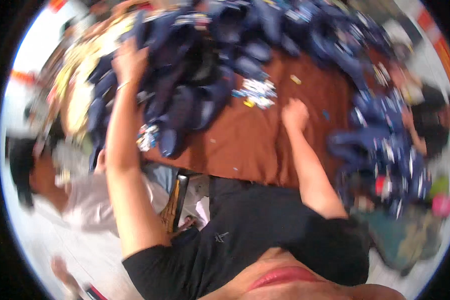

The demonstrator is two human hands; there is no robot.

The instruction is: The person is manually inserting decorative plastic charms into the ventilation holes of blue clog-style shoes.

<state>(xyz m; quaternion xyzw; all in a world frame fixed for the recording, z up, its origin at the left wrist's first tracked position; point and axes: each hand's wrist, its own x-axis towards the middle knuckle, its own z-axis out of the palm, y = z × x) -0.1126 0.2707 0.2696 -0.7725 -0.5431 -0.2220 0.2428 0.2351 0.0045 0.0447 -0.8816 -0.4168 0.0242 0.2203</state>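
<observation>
My left hand (130, 60) reaches to the far left of the table and touches the dark blue, shoe-like pieces there; its fingers are blurred. Several of these dark blue pieces (177, 102) are heaped beside its wrist, and motion smear hides their exact kind. On the brown tablecloth (225, 160), my right hand (296, 115) is curled like a fist; whatever it may hold is hidden. Just left of it lies a small pile of white, blue and yellow bits (257, 92). A pale yellowish piece (295, 79) rests a little beyond the right hand.
More dark blue pieces (390, 150) cover the right side. Yellow items (77, 100) are heaped at the far left. Another cluster of small bits (147, 137) lies near the left edge. A person in a light shirt (90, 200) sits close on the left, another person (430, 117) at right.
</observation>
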